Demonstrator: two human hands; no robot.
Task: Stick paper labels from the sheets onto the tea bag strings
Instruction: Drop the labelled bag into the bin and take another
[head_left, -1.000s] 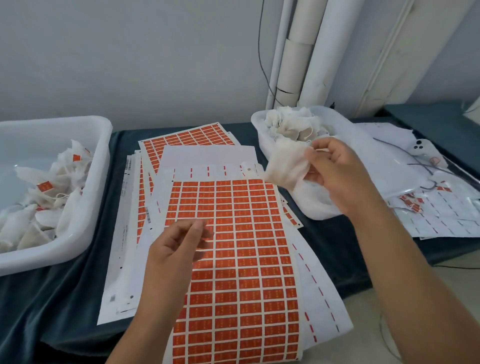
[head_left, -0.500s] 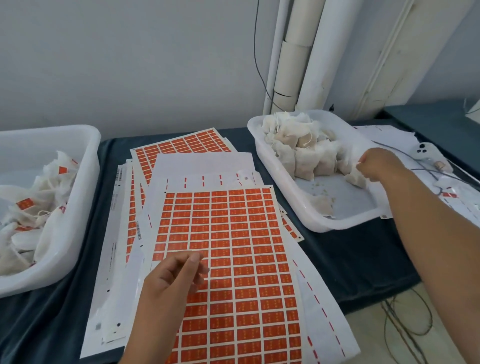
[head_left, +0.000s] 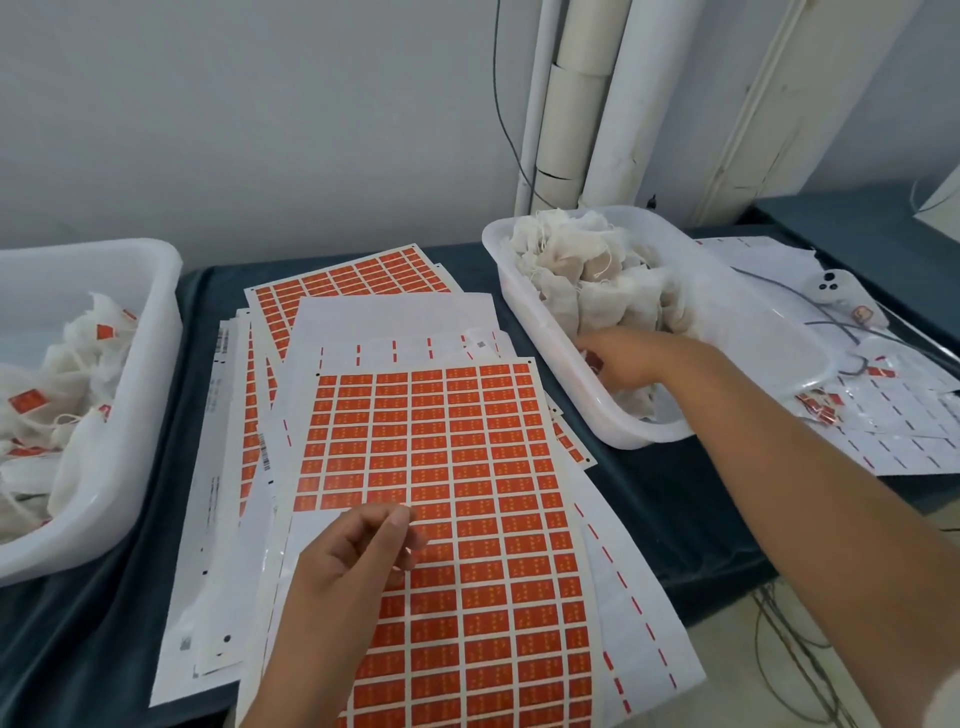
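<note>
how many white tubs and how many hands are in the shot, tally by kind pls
white tubs: 2 (left tub, right tub)
hands: 2 (left hand, right hand)
total: 4

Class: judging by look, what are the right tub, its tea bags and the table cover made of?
Right tub: likely plastic, glossy, translucent white walls. Tea bags: seemingly thin non-woven or gauze fabric, matte, crumpled. Table cover: probably cloth, dark teal, matte, creased.
</note>
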